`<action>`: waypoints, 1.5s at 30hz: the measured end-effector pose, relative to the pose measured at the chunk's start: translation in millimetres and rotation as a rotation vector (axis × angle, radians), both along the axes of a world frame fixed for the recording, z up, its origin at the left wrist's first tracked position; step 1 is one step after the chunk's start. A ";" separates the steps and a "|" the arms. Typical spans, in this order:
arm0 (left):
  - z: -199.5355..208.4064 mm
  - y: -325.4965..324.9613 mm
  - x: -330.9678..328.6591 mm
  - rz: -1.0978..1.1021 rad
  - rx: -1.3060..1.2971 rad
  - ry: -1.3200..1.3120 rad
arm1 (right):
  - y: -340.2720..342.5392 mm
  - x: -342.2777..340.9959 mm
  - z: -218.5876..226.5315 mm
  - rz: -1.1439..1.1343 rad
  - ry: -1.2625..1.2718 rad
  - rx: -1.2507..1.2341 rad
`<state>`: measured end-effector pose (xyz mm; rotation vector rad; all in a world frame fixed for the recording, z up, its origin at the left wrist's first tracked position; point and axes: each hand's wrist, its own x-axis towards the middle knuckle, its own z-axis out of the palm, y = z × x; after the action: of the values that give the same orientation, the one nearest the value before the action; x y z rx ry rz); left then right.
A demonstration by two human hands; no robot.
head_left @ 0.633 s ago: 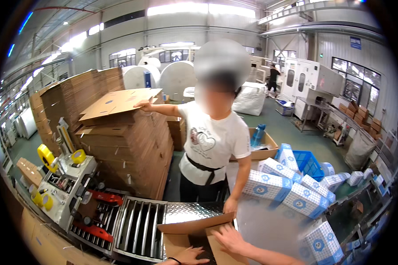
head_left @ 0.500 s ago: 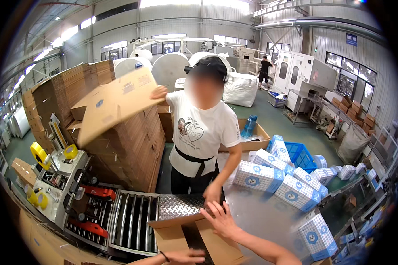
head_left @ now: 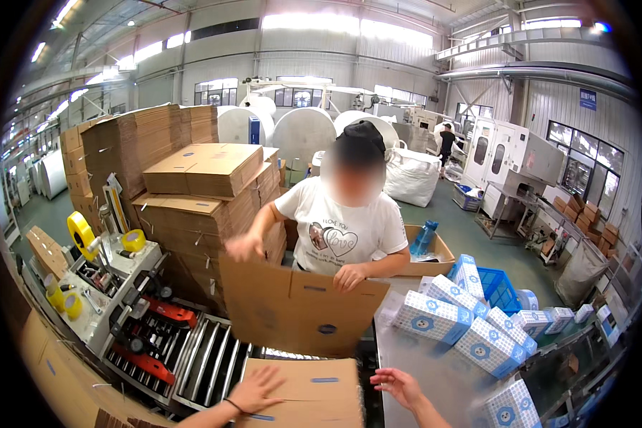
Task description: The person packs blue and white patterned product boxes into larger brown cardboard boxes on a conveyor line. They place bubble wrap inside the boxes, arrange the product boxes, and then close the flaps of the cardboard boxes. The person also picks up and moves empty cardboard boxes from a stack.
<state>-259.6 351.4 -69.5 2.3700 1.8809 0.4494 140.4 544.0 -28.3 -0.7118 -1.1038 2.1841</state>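
A cardboard box [head_left: 319,396] sits low in front of me, its top flaps folded down and lying flat. My left hand [head_left: 255,389] presses on that top with its fingers spread. To the right of the box, my right hand [head_left: 401,389] hovers by the metal table's edge, fingers apart and holding nothing. Just beyond the box, a co-worker in a white T-shirt [head_left: 374,192] holds a flattened carton [head_left: 299,310] upright by its top edge with one hand; the co-worker's other hand is blurred near its left corner.
Left of the box runs a roller conveyor [head_left: 205,360] beside a tape sealing machine [head_left: 132,314]. Flat cartons [head_left: 185,235] are stacked behind it. On the right, a metal table [head_left: 424,364] carries several blue-and-white packs [head_left: 435,315] and a blue crate [head_left: 498,289].
The box's flaps stood open before and now lie closed under my left hand. My right hand has moved off the box to the right. The co-worker has swung the flat carton down toward me.
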 end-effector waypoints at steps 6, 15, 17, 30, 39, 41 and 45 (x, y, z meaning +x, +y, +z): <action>-108.5 -166.0 -150.3 0.669 -0.094 -0.675 | -78.4 -46.7 -199.2 0.131 -0.757 -0.122; -68.9 -146.9 -107.6 0.500 -0.514 -1.840 | -128.8 -96.5 15.1 0.271 -0.210 0.032; -76.9 -119.7 -76.5 0.517 -0.732 -1.776 | -159.3 -123.3 35.5 0.306 -0.454 0.445; -72.7 -10.8 15.4 0.312 -0.530 -1.360 | -143.0 -85.6 37.2 0.124 -1.214 1.291; -116.1 -74.3 -35.3 0.633 -0.639 -1.059 | -65.6 161.6 -101.1 0.125 -1.440 0.712; -103.2 -77.5 -32.7 0.594 -0.759 -1.204 | -6.4 193.2 -98.9 -0.084 -1.316 0.528; 32.2 -14.8 55.7 0.569 -0.040 -0.753 | 125.0 317.6 -64.3 -0.750 -1.503 1.090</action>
<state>-203.9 336.5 -37.3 1.2824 2.0507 1.1279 458.0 669.0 -92.6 -1.7695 -1.8784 -0.0233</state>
